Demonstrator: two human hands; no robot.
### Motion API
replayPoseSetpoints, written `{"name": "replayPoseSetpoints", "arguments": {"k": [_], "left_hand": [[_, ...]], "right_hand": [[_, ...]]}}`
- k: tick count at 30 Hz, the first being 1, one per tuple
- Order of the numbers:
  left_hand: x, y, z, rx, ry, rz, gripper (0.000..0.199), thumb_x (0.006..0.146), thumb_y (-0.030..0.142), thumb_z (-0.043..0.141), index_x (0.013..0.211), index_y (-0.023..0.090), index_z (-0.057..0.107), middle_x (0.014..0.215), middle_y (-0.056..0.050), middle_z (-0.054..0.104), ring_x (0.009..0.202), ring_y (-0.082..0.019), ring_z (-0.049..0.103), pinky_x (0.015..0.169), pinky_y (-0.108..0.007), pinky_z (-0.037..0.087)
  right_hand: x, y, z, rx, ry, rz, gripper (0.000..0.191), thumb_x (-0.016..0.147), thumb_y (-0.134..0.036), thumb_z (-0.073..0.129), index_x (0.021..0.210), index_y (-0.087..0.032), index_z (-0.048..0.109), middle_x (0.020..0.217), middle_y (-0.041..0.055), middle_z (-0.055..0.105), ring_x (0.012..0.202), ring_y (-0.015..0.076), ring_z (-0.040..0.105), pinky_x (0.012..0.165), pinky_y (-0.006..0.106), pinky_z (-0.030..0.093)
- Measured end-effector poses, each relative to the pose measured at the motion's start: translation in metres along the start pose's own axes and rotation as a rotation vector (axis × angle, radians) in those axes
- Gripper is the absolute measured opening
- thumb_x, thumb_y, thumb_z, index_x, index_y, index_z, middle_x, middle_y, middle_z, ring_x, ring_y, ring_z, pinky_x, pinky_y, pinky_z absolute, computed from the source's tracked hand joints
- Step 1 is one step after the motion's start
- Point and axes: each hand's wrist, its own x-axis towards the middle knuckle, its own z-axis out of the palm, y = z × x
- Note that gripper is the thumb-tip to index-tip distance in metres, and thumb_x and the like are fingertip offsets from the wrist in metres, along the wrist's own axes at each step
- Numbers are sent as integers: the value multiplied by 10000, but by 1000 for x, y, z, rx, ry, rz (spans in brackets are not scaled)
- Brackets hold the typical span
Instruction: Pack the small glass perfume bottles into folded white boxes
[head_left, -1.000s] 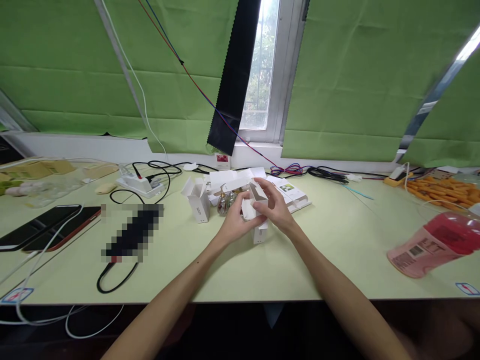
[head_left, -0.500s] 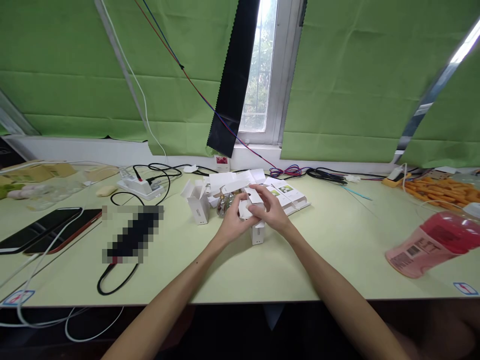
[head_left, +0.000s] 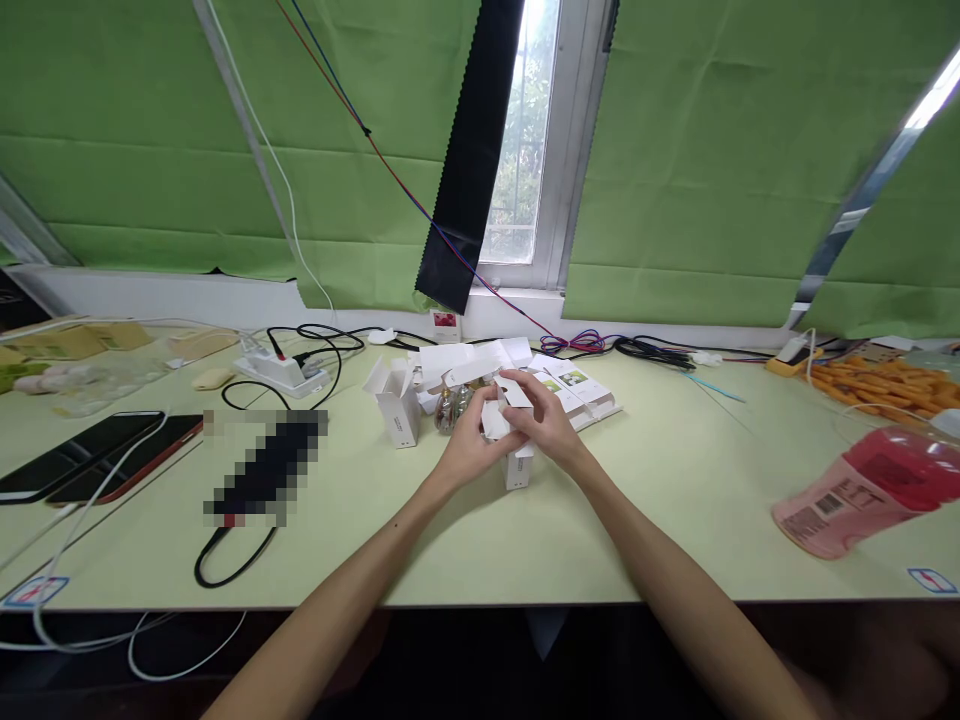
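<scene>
A small white box (head_left: pixel 518 470) stands upright on the pale green table, with its flaps up at the top. My left hand (head_left: pixel 471 445) grips its left side, and my right hand (head_left: pixel 546 418) has its fingers around the top and right side. Parts of the flaps are hidden by my fingers. Just left of my left hand are small glass bottles (head_left: pixel 445 410). Further left, another white box (head_left: pixel 398 408) stands with its top open. Flattened white cartons with green pictures (head_left: pixel 581 385) lie behind my right hand.
A pink-labelled bottle (head_left: pixel 847 495) lies tilted at the right, before a heap of orange sticks (head_left: pixel 885 388). Left are two phones (head_left: pixel 79 455), a cabled, blurred dark object (head_left: pixel 270 465) and a power strip (head_left: pixel 281 375). Coiled black cables (head_left: pixel 652 350) run along the back.
The fingers of both hands have shifted slightly at the top of the box, and a flap there stands more upright. The whole view has moved very little.
</scene>
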Motion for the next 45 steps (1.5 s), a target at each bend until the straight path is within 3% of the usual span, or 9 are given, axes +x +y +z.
{"name": "replayPoseSetpoints", "arguments": {"k": [13, 29, 45], "left_hand": [[1, -4, -1, 39, 33, -31, 564, 775, 440, 728, 1238, 219, 493, 1298, -88, 601, 1208, -302, 579, 950, -399, 500], [1, -2, 0, 17, 25, -21, 540, 800, 471, 716, 1223, 225, 489, 1266, -81, 615, 1170, -289, 602, 978, -414, 489], [0, -2, -1, 49, 33, -38, 552, 780, 438, 722, 1227, 216, 486, 1269, -89, 601, 1182, -302, 585, 957, -405, 495]], "right_hand": [[0, 2, 0, -25, -18, 8, 497, 840, -509, 700, 1274, -284, 612, 1389, 51, 610, 1312, 262, 554, 1090, 413, 470], [-1, 4, 0, -74, -35, -30, 649, 858, -711, 577, 1348, -285, 583, 1438, 71, 576, 1353, 290, 518, 1090, 433, 478], [-1, 2, 0, -59, -34, 2, 556, 863, -557, 654, 1334, -270, 585, 1440, 63, 573, 1354, 272, 513, 1113, 425, 454]]}}
